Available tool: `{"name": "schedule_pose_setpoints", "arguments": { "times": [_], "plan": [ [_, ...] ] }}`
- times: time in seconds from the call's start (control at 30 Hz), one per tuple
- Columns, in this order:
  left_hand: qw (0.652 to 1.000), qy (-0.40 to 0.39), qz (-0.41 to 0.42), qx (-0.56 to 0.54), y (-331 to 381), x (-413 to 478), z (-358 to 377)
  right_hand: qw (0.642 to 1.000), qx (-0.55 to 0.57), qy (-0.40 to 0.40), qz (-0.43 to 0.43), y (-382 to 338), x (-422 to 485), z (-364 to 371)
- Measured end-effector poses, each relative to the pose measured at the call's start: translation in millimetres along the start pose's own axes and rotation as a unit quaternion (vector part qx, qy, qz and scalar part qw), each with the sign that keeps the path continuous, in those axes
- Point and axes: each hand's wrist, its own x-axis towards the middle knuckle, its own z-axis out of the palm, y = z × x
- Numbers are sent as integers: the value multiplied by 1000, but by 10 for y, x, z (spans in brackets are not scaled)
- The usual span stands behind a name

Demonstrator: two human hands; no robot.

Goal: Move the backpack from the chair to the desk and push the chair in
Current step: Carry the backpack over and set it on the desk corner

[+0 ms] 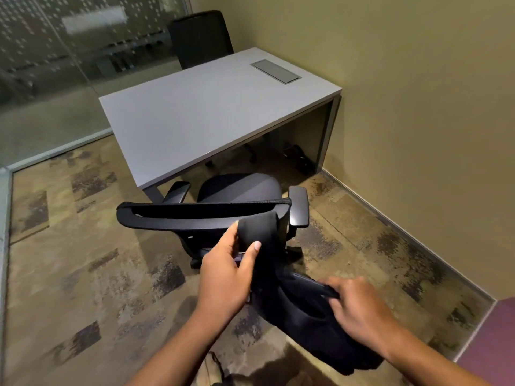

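A black backpack (303, 316) hangs behind the black office chair (200, 215), its padded strap draped over the top of the backrest at the right end. My left hand (228, 271) grips that strap just below the backrest. My right hand (359, 307) holds the bag's top handle lower down and to the right. The chair stands pulled out from the grey desk (206, 115), with its seat facing the desk's near edge.
A second black chair (200, 37) stands at the desk's far side. A grey cable hatch (276, 71) is set in the desktop near the wall. The beige wall runs along the right, a glass partition along the left. Patterned carpet lies around the chair.
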Motion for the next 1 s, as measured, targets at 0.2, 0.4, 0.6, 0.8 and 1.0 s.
{"name": "schedule_pose_setpoints", "arguments": {
  "times": [0.2,0.4,0.6,0.8,1.0],
  "plan": [
    [964,-172,128,158,-121,-124,249,997,-15,-50,-55,-199,-154,-722],
    [940,-147,298,70,231,-24,354,995,8,32,-96,-397,-396,-1245],
    [928,-93,361,17,533,143,216,989,-1,106,-101,-482,-558,-1393],
    [918,-96,384,28,685,299,59,975,-3,204,-90,-471,-587,-1280],
    [910,-104,400,-4,741,414,-92,944,-31,286,-162,-446,-770,-1054]
  ]
}}
